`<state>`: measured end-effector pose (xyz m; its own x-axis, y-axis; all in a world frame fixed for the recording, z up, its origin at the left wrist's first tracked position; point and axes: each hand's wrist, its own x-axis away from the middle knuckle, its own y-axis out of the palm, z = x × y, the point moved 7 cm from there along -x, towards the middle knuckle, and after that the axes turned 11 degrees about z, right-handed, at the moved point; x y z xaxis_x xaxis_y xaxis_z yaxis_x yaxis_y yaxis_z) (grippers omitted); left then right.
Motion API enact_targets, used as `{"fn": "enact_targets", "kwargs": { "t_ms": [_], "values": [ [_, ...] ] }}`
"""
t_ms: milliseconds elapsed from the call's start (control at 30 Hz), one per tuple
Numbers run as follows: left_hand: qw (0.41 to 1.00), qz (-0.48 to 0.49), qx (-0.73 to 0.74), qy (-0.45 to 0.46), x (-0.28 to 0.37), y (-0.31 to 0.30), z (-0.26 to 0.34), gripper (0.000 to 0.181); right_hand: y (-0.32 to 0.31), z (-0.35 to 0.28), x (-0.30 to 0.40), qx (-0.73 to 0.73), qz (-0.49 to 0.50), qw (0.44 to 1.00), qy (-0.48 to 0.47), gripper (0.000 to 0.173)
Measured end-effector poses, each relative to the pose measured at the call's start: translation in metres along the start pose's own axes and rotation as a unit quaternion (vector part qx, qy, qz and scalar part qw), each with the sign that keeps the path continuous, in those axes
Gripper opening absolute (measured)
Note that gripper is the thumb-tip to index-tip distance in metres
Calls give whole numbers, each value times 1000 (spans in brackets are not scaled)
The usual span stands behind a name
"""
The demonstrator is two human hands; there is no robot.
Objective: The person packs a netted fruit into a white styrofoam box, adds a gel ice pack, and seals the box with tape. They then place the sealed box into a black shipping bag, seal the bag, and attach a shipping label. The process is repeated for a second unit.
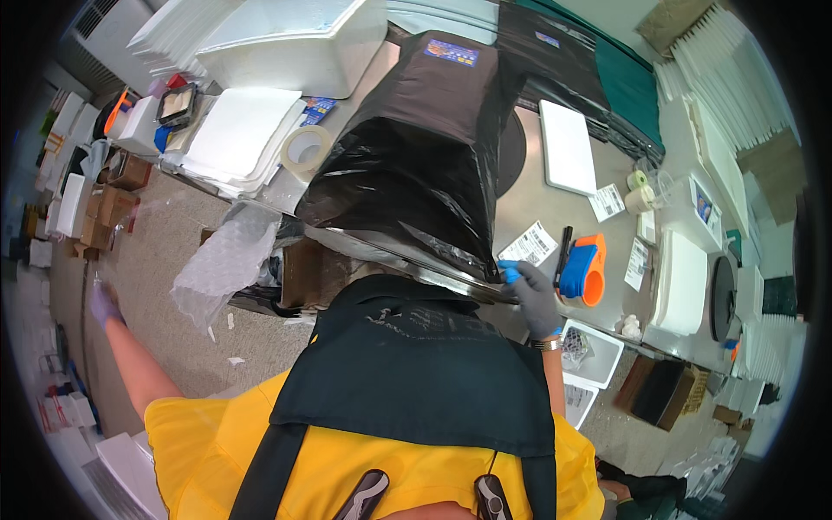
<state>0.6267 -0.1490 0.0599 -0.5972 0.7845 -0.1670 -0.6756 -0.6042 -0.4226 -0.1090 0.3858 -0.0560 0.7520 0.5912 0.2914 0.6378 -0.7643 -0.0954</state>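
Note:
A large black plastic bag (416,169), its surface bulging and bearing a blue label, lies across the metal table. My right hand (533,292), in a grey glove with blue fingertips, is at the bag's near right corner, thumb and index finger closed there; whether they pinch the plastic cannot be made out. A printed label (528,244) lies just beyond the fingers. Beside the hand are a black marker (564,255) and an orange tape dispenser (592,273) with blue tape. My left hand (104,305), in a purple glove, is stretched out far left over the floor, away from the table; its fingers are blurred.
White foam sheets (244,130) and a roll of tape (305,151) lie left of the bag, before a foam box (292,58). Bubble wrap (227,260) hangs below the table edge. A white foam lid (567,147) lies right. Foam trays (595,354) and a cardboard box (656,390) stand lower right.

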Motion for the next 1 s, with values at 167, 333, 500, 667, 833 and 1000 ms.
{"fn": "enact_targets", "kwargs": {
  "t_ms": [167,333,500,667,833,1000],
  "values": [
    [710,-348,-566,-232,188,-5,-290,82,-7,-50,-49,60,65,984,-153,30],
    [675,-674,-299,-8,465,198,-126,54,49,-172,-57,259,161,834,-461,37],
    [732,-642,-27,-228,532,235,-13,45,140,-207,-90,362,131,749,-539,53],
    [656,-718,33,-228,560,288,-19,36,152,-195,-110,562,176,691,-420,48],
    [659,-726,175,-86,526,309,26,31,164,-180,-97,580,261,605,-480,36],
    [483,-793,316,-197,538,365,99,35,180,-153,-127,535,344,589,-498,37]
  ]
}}
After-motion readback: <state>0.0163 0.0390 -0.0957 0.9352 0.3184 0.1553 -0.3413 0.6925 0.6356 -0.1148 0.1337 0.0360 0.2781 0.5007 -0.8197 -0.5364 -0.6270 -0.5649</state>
